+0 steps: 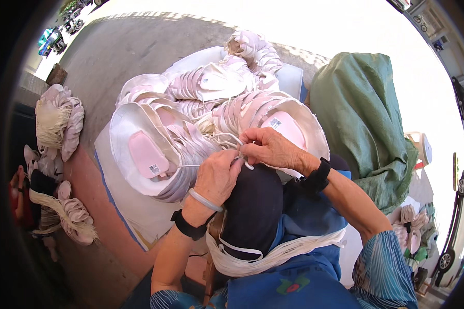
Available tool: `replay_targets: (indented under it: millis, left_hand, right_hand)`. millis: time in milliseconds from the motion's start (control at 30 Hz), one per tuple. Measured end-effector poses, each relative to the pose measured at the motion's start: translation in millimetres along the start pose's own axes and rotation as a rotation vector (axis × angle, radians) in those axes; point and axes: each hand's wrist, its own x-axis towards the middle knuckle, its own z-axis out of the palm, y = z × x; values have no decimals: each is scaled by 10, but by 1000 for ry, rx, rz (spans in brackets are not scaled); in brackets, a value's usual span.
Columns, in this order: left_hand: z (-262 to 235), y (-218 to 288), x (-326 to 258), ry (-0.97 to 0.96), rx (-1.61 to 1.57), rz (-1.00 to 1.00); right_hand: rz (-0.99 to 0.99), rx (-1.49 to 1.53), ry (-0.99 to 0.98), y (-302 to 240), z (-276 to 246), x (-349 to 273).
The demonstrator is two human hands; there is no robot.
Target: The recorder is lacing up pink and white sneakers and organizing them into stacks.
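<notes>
My left hand [215, 176] and my right hand [274, 149] meet above my dark-clothed knee, fingertips pinched together on a thin white lace [227, 136]. One end of it pokes out below my right fingers, and a strand runs left to a stack of white shoe uppers [119, 149] with a pink tongue [145, 153]. Right behind my right hand lies another stack of uppers [314, 123], its pink tongue [288, 129] bearing a small label. Exactly how the lace crosses between my fingertips is hidden. Across my lap hangs a bundle of long white laces [273, 261].
More strung uppers [216, 81] heap up farther back on a pale board [121, 206]. A large green cloth-covered sack [353, 108] stands to the right. At far left are further bundles [62, 118] and part of another person [19, 190]. A white car [456, 226] is parked at far right.
</notes>
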Motion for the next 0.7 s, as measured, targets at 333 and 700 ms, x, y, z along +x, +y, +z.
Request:
replay_targets:
  millis: [333, 700]
  left_hand:
    - [60, -26, 122, 76, -299, -222]
    - [356, 30, 75, 78, -113, -26]
  right_hand:
    - [-254, -138, 91, -192, 38, 149]
    - [-484, 118, 314, -789, -275, -279]
